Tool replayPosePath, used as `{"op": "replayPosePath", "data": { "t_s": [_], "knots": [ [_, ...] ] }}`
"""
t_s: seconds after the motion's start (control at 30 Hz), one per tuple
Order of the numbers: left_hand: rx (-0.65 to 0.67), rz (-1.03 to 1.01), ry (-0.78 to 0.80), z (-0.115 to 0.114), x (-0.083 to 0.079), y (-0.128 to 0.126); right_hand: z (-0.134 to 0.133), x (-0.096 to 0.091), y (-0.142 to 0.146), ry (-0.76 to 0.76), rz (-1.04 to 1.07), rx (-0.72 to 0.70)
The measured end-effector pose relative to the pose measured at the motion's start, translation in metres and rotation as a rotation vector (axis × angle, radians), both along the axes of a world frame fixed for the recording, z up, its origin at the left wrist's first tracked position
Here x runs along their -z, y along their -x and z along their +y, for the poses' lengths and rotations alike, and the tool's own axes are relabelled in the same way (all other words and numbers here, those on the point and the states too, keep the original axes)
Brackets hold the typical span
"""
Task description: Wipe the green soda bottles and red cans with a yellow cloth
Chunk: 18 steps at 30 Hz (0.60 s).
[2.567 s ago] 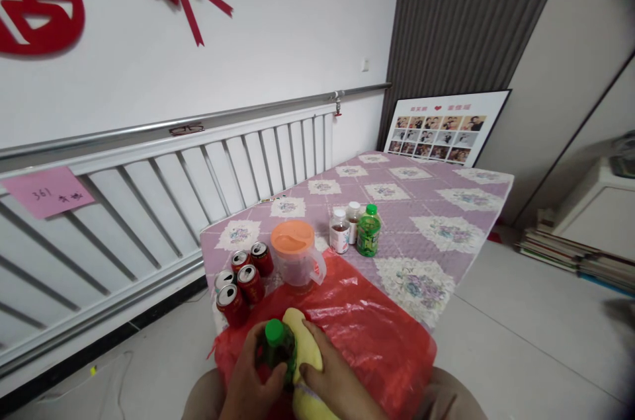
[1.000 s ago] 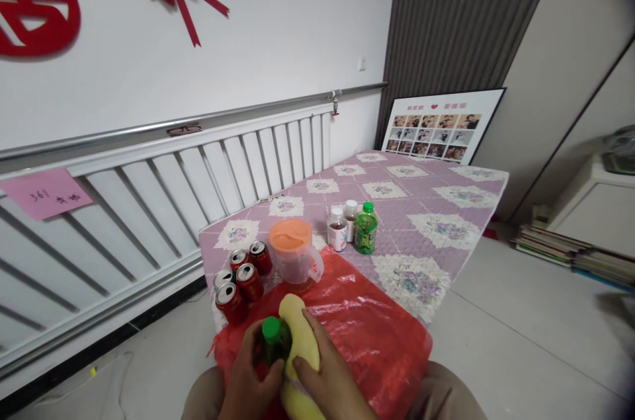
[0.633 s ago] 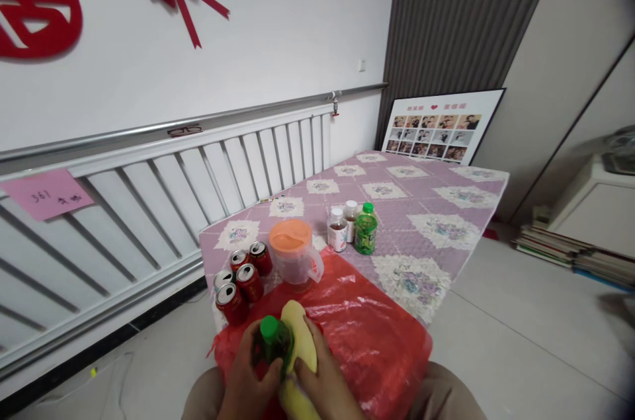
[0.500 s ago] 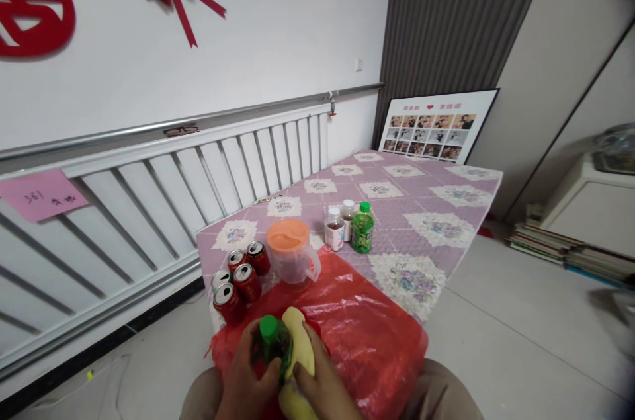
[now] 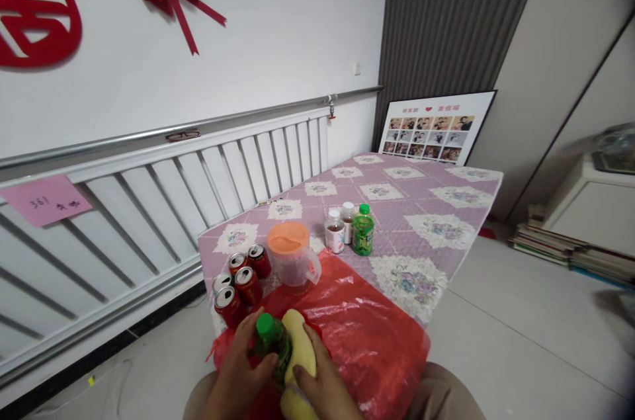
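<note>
My left hand [image 5: 243, 367] is wrapped round a green plastic bottle [image 5: 280, 347] with a green cap, held tilted over the near edge of the table. Against its right side lies a long, pale yellow, soft-looking bundle [image 5: 300, 347], whose exact kind I cannot make out. Around that bundle my right hand [image 5: 325, 377] is closed, thumb on top. Beneath both hands spreads a red plastic bag [image 5: 367, 340]. Several opened red drink cans [image 5: 248, 284] stand just beyond my left hand, beside a clear plastic pitcher [image 5: 292, 268] with an orange lid.
Two white-capped bottles [image 5: 335, 235] and another green bottle [image 5: 363, 235] stand mid-table on the flowered tablecloth [image 5: 411, 278]. A white radiator [image 5: 218, 175] runs along the wall at left. A framed photo board [image 5: 431, 126] leans behind the table; stacked books [image 5: 540, 245] lie at right.
The green bottle in my left hand has tipped slightly to the left, its cap shifting left and a little up. My right hand keeps its grip. The view has tilted up slightly.
</note>
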<state>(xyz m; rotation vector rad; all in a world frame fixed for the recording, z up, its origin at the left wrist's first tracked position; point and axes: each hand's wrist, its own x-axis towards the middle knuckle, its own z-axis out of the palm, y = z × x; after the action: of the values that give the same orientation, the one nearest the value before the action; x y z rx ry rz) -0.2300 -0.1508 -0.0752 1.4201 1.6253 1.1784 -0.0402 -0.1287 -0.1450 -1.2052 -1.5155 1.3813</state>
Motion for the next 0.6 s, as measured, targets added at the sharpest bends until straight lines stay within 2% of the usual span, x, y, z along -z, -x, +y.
{"op": "replayPosePath", "data": {
  "t_s": [0.13,0.27,0.33,0.47,0.6],
  "knots": [
    [-0.213,0.073,-0.037,-0.006,0.002,-0.019,0.0,-0.017,-0.001,0.057,0.068,0.03],
    [-0.281,0.083,0.007,-0.009,-0.001,-0.025,-0.002,-0.036,-0.003,0.004,0.066,0.09],
    [-0.258,0.074,0.006,-0.008,-0.005,-0.025,-0.004,-0.044,-0.005,-0.089,0.022,0.084],
    [-0.136,0.023,-0.013,-0.006,-0.014,-0.024,-0.005,-0.058,-0.007,-0.277,-0.129,-0.062],
    [-0.024,-0.053,0.016,-0.004,-0.021,-0.02,0.006,-0.077,-0.006,-0.276,-0.167,-0.148]
  ]
}}
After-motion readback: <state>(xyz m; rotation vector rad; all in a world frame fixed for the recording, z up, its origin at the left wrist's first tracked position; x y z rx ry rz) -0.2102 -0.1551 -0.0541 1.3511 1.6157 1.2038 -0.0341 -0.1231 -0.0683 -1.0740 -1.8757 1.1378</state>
